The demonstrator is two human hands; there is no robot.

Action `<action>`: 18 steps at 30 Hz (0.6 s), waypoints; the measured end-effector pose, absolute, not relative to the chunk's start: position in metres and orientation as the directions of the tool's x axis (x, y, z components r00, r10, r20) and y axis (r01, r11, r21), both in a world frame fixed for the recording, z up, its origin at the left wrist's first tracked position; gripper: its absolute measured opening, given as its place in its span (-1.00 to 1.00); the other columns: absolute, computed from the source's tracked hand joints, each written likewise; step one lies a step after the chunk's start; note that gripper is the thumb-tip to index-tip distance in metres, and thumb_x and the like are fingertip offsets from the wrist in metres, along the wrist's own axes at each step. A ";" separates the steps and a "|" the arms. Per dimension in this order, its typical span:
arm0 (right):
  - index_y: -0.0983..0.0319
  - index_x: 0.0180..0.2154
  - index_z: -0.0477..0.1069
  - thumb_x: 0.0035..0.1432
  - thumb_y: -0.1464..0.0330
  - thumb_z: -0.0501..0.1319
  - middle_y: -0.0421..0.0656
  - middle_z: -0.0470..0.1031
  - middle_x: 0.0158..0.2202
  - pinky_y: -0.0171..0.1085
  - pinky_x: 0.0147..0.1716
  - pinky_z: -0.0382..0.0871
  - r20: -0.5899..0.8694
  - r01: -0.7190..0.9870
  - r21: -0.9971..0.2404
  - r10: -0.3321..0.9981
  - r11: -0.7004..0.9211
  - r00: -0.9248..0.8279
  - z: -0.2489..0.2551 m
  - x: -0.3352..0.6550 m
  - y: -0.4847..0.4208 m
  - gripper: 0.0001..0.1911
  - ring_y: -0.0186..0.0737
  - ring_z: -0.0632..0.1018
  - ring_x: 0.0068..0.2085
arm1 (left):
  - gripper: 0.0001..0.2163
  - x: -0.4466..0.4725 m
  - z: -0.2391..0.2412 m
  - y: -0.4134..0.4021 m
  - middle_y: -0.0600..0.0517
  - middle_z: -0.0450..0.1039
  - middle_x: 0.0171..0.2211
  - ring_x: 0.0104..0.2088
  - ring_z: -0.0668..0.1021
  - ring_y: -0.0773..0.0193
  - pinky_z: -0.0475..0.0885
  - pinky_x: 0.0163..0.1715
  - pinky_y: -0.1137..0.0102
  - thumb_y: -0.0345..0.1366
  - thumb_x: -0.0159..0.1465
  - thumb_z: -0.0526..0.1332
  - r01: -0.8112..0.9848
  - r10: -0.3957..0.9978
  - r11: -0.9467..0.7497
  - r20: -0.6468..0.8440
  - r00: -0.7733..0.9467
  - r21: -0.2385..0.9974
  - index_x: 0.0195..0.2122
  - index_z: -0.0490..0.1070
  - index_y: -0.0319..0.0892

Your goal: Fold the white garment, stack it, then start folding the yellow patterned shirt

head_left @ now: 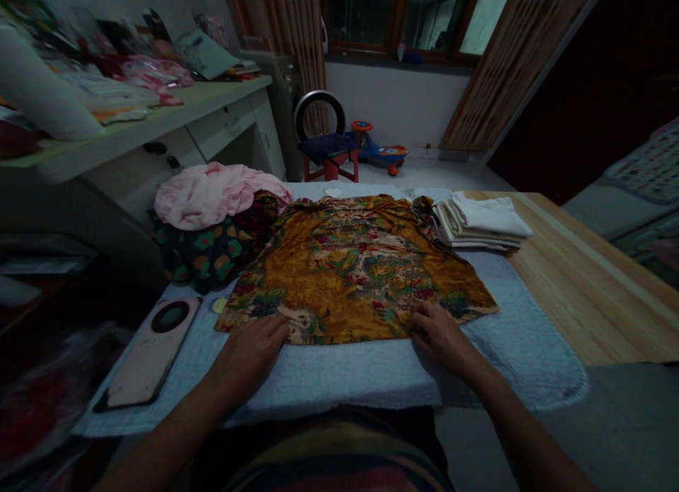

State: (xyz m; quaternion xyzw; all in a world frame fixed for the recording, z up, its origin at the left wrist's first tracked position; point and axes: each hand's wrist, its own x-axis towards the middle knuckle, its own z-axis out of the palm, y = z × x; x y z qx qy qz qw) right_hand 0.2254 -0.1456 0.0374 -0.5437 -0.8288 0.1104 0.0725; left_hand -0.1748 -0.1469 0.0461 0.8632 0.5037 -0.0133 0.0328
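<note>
A mustard-yellow flowered blouse (pixel 350 280) lies spread on a pale blue quilted cloth (pixel 350 375), its wide hem towards me. My left hand (pixel 257 343) is closed at the hem's left part, fingertips pressed on the fabric. Over on the right, my right hand (pixel 438 333) has its fingers curled over the same hem. The blouse's far end is gathered, with a bunched bit of fabric at its right corner. Both thumbs are mostly hidden.
Left of the blouse sits a heap of clothes with a pink garment (pixel 212 195) on top. A phone (pixel 151 354) lies nearer me. Folded clothes (pixel 482 220) are stacked at the right, beside bare wooden tabletop (pixel 583 287). A stool (pixel 329 156) stands beyond.
</note>
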 end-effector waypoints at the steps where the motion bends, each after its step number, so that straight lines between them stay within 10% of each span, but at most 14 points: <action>1: 0.21 -0.30 0.44 0.17 0.51 0.13 -0.09 0.39 -0.17 -0.22 -0.13 0.26 0.009 0.883 -0.262 0.916 0.390 -0.402 0.036 0.226 -0.146 -0.86 -0.16 0.40 -0.13 | -0.72 -0.176 0.046 -0.147 -0.13 0.52 -0.01 -0.03 0.56 0.04 0.45 -0.02 0.16 -0.50 0.28 0.06 0.869 0.867 -0.494 -0.059 0.496 0.044 -0.11 0.51 -0.16; 18: 0.23 -0.32 0.42 0.17 0.54 0.10 -0.07 0.39 -0.19 -0.20 -0.15 0.22 0.081 0.844 -0.270 0.885 0.463 -0.459 0.035 0.226 -0.150 -0.84 -0.14 0.39 -0.14 | -0.70 -0.183 0.028 -0.152 -0.20 0.55 -0.04 -0.05 0.58 -0.01 0.48 -0.06 0.11 -0.53 0.25 0.06 0.832 0.826 -0.553 0.103 0.553 -0.036 -0.10 0.53 -0.22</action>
